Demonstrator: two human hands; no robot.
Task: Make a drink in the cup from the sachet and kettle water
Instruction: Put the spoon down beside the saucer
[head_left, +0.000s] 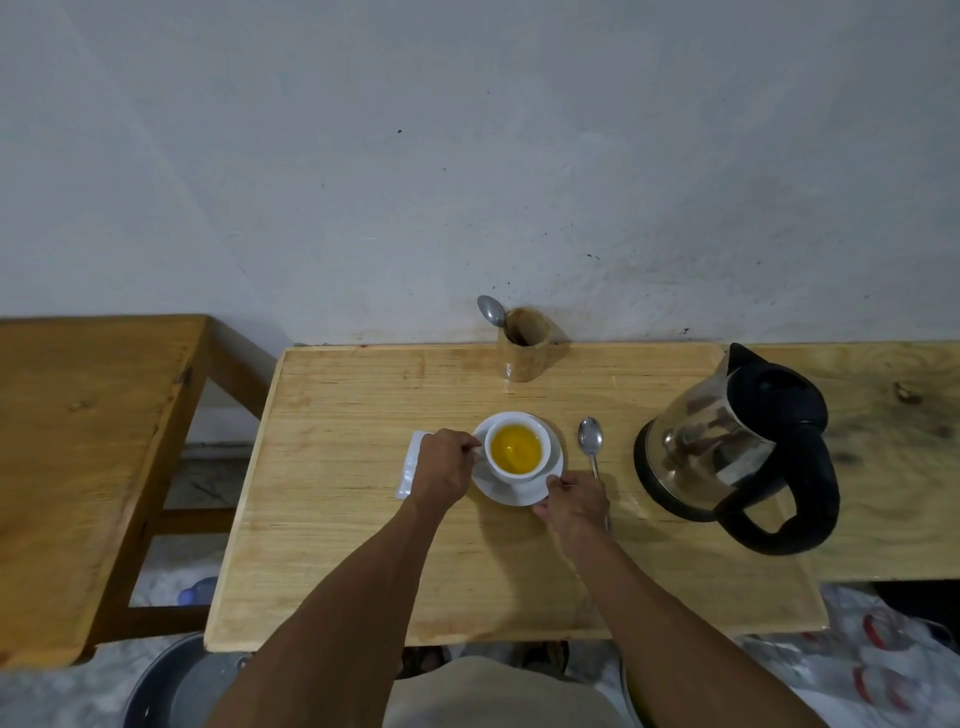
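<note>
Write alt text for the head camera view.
Two bare hands steady a white cup of yellow drink on a white saucer: left hand at its handle, right hand on the saucer rim. A metal spoon and steel-and-black kettle stand right, on a pale wooden table.

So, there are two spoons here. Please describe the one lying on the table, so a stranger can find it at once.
Start at the steel kettle on the right of the light wooden table. Between it and the white cup of yellow drink lies the spoon, flat, bowl toward the wall. The other spoon stands in a wooden holder.
</note>
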